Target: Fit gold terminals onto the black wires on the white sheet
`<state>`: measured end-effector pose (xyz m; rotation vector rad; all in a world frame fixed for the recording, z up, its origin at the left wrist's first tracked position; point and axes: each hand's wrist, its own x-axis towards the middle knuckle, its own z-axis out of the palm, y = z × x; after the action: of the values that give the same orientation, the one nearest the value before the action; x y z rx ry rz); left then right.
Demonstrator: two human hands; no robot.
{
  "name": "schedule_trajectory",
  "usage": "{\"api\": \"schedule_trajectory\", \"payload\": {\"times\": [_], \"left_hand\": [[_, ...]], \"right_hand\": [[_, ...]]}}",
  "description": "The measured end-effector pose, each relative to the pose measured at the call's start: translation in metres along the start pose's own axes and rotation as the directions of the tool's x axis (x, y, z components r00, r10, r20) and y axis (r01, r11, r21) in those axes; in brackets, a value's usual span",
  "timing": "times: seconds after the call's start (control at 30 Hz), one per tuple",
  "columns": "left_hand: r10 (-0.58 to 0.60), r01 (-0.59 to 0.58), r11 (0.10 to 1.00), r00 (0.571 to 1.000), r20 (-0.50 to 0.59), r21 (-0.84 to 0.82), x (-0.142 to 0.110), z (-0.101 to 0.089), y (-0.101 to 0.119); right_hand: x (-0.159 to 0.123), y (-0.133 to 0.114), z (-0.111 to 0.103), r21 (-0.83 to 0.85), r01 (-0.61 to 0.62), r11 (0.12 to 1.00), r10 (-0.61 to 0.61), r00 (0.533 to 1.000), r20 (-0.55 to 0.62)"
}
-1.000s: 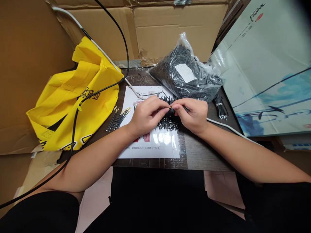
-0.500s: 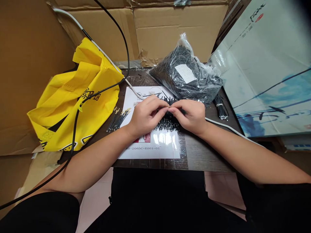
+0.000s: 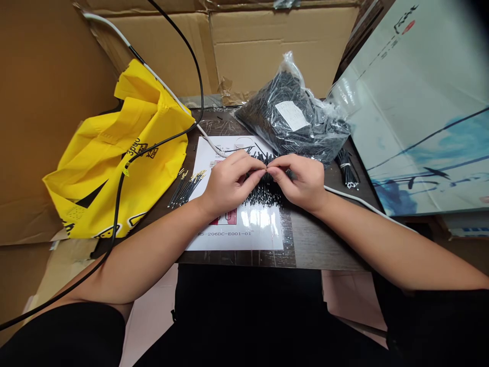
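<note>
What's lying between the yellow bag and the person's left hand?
In the head view, a group of black wires with gold-coloured tips lies between the yellow bag and left hand, plus part of the white sheet.

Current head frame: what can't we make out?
Head view:
What, if anything, the left hand and right hand pinch: hidden by their fingers.
Middle of the white sheet: covered by left hand and black wires.
Writing on the label: too small.
Black cable: cut off at top and left edges.
</note>
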<state>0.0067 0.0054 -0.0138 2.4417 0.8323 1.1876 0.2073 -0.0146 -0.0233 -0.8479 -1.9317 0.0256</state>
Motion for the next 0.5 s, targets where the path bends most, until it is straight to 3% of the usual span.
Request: {"api": "schedule_trajectory", "payload": {"times": [0.3, 0.5], "left_hand": [[-0.009, 0.009, 1.0, 1.0, 0.003, 0.018, 0.0002, -0.0004, -0.0023], [-0.01, 0.01, 1.0, 1.0, 0.006, 0.026, 0.0001, 0.0005, -0.0035]], "right_hand": [[-0.0003, 0.0057, 0.0004, -0.072, 0.066, 0.995, -0.06, 0.995, 0.074], [-0.0009, 0.0082, 0.0017, -0.049, 0.066, 0.997, -0.063, 0.996, 0.064]]}}
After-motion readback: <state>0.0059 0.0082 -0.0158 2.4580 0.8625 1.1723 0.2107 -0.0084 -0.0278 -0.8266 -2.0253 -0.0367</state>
